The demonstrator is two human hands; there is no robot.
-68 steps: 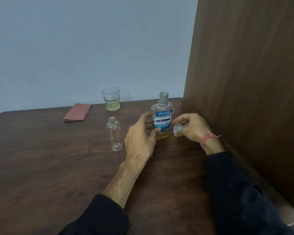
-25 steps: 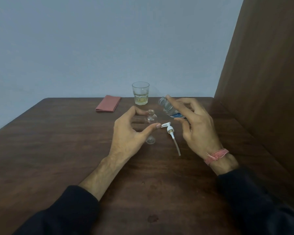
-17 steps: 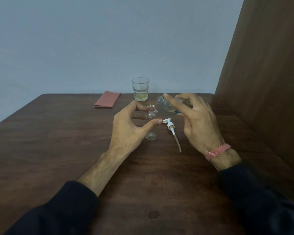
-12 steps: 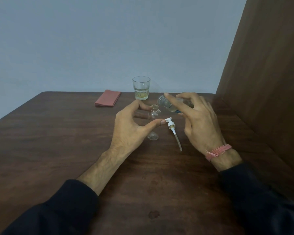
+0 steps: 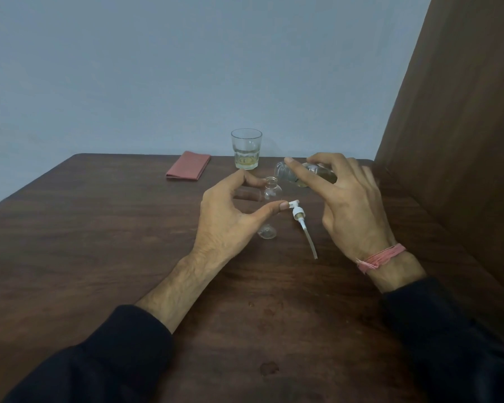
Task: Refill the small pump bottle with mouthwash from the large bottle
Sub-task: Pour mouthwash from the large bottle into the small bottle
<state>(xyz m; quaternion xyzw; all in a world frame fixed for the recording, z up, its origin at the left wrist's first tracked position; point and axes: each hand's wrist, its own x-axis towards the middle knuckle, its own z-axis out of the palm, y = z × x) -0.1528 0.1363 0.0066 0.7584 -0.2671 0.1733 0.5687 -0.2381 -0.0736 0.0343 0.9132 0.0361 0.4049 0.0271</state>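
The small clear bottle [image 5: 269, 193] stands upright on the brown table [image 5: 99, 257] with its neck open. My left hand [image 5: 230, 219] curls round it, thumb and fingers on either side. My right hand [image 5: 346, 205] grips the large mouthwash bottle [image 5: 288, 171], tipped almost flat, its open mouth just above and right of the small bottle's neck. Yellowish liquid shows inside the large bottle. No stream can be made out. The white pump head [image 5: 301, 222] with its long tube lies on the table between my hands.
A glass [image 5: 246, 149] with a little yellowish liquid stands at the table's far edge. A folded red cloth [image 5: 188, 165] lies to its left. A brown wooden panel [image 5: 454, 141] rises along the table's right side.
My right hand picked up the large bottle and tipped it toward the small bottle. My left hand moved from the large bottle to the small one. In the last second, the bottle tilted slightly further.
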